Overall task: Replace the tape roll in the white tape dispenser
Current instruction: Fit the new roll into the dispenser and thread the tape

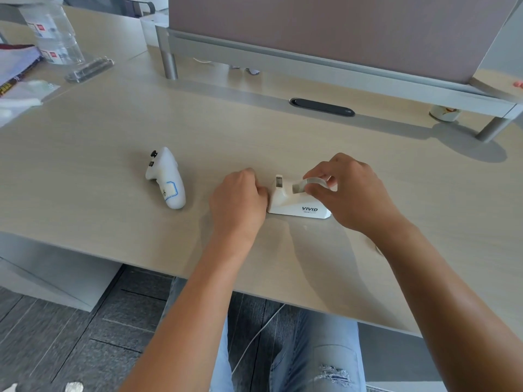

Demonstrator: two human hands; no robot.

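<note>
The white tape dispenser [294, 205], marked VIVID, stands on the wooden desk near its front edge. A clear tape roll [307, 184] sits in the dispenser's cradle at the top. My right hand [351, 193] pinches this roll between thumb and fingers from the right and above. My left hand [239, 198] is closed into a loose fist and presses against the dispenser's left end, by the cutter post [278, 181]. Part of the roll is hidden by my right fingers.
A white game-style controller [167, 178] lies to the left of my left hand. A water bottle [55, 32], papers [17, 77] and a clear case [89, 69] sit far left. A raised monitor shelf [339, 66] and cable slot [322, 106] run along the back.
</note>
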